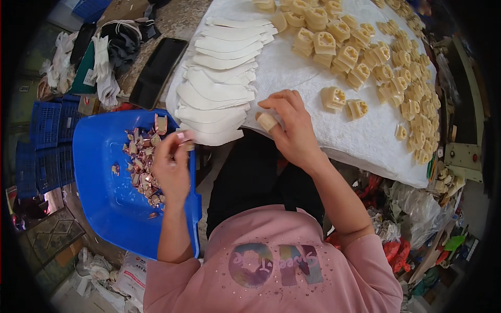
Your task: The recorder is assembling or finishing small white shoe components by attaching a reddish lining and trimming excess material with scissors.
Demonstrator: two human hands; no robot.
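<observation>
My left hand [172, 169] is over the right side of a blue plastic bin [99, 193], fingers closed in a pinch. Between its fingertips is a small shiny pink-and-beige piece [185, 137]. Similar shiny pink pieces [141, 161] lie heaped in the bin. My right hand [293, 128] is at the near edge of the white-covered table [308, 138], thumb and forefinger apart, nothing visible between them. A beige wrap [267, 122] covers part of its thumb. To its left, curved white strips [216, 94] lie overlapped in a long row.
Many cream-coloured hollow blocks [360, 52] cover the table's far and right parts, two of them [333, 98] lying nearer. A black phone [158, 73] and white gloves [106, 68] are at the far left. Blue crates [49, 125] stand left of the bin; plastic bags [417, 208] lie lower right.
</observation>
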